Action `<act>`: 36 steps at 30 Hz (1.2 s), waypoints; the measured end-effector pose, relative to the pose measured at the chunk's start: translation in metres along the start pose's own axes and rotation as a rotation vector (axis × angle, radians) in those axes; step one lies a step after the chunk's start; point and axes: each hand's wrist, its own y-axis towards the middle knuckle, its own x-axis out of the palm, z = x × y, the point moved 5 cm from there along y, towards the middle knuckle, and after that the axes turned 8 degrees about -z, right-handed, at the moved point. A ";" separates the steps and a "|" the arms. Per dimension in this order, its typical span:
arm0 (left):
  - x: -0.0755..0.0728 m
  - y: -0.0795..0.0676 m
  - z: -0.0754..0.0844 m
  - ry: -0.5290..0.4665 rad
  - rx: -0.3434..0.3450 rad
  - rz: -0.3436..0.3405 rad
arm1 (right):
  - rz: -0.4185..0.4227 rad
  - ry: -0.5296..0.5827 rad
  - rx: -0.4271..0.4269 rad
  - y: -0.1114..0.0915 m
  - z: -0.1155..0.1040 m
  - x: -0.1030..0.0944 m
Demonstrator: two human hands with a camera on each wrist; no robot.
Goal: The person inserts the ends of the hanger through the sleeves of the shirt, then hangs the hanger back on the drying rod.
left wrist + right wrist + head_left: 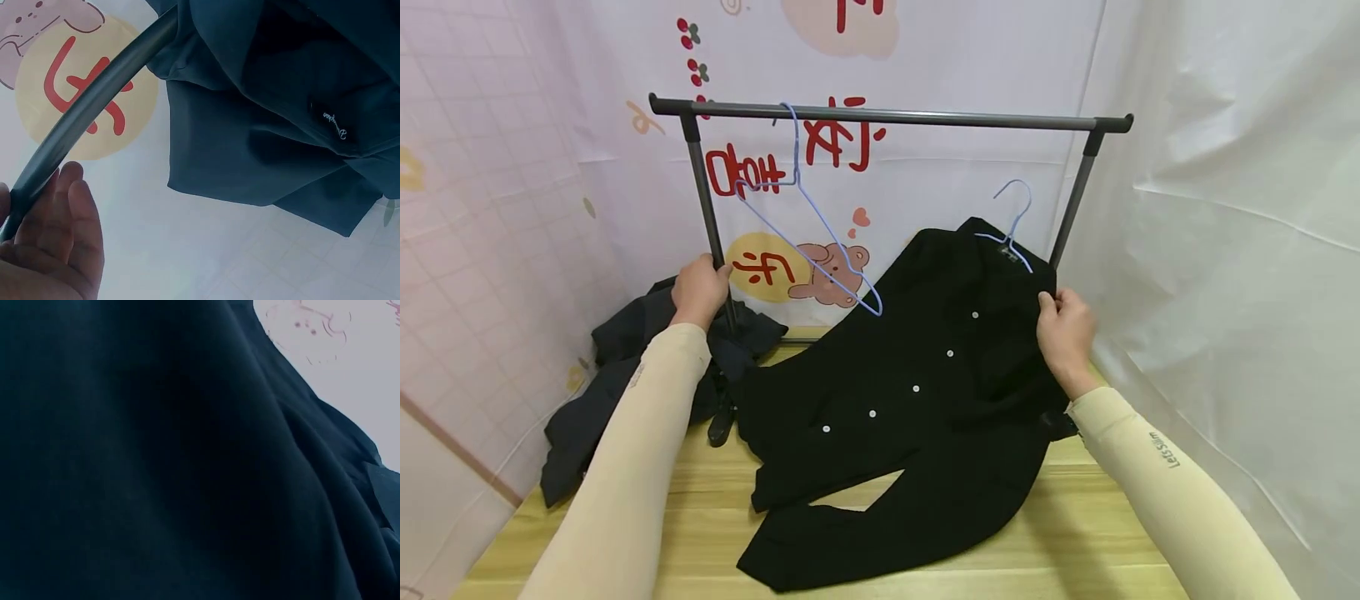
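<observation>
My left hand grips the left post of the clothes rack. In the left wrist view its fingers curl beside the dark tube, with the thumb on the other side. Toward the right, my right hand pinches the shoulder of a black shirt with white buttons. A light blue hanger sits in the shirt's collar, its hook above the neckline and below the rail. The shirt slants down to the left, and one sleeve lies over the table. Black cloth fills most of the right wrist view, hiding that hand.
An unfilled blue hanger hangs from the rail, left of its middle. Dark garments lie heaped behind my left forearm, one showing a label. Beneath is a wooden table. A printed white sheet covers the back.
</observation>
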 end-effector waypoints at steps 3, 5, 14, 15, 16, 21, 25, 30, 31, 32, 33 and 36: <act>0.000 0.001 -0.001 0.006 -0.007 -0.004 | 0.046 -0.022 -0.078 0.011 -0.009 -0.013; 0.000 0.002 -0.002 0.003 -0.007 -0.003 | 0.081 -0.044 -0.124 0.018 -0.016 -0.023; 0.001 0.005 -0.004 -0.003 -0.007 -0.005 | 0.143 -0.108 -0.174 0.054 -0.040 -0.070; 0.001 0.006 -0.004 -0.003 -0.009 -0.007 | 0.146 -0.122 -0.165 0.058 -0.042 -0.076; 0.001 0.006 -0.005 -0.006 -0.010 -0.010 | 0.149 -0.133 -0.157 0.063 -0.046 -0.081; 0.000 0.007 -0.005 -0.004 -0.010 -0.028 | 0.158 -0.202 -0.116 0.086 -0.057 -0.109; 0.000 0.008 -0.004 -0.002 -0.005 -0.036 | 0.145 -0.243 -0.076 0.098 -0.056 -0.125; -0.001 0.007 -0.004 -0.008 -0.002 -0.036 | 0.123 -0.272 -0.049 0.104 -0.049 -0.125; -0.001 0.007 -0.004 -0.008 -0.001 -0.035 | 0.114 -0.281 -0.062 0.104 -0.048 -0.122; -0.001 0.007 -0.004 -0.009 0.001 -0.033 | 0.102 -0.293 -0.077 0.103 -0.047 -0.118; -0.001 0.007 -0.004 -0.010 0.001 -0.033 | 0.080 -0.310 -0.091 0.103 -0.046 -0.114; -0.001 0.006 -0.004 -0.012 0.004 -0.034 | -0.023 -0.374 -0.133 0.099 -0.041 -0.099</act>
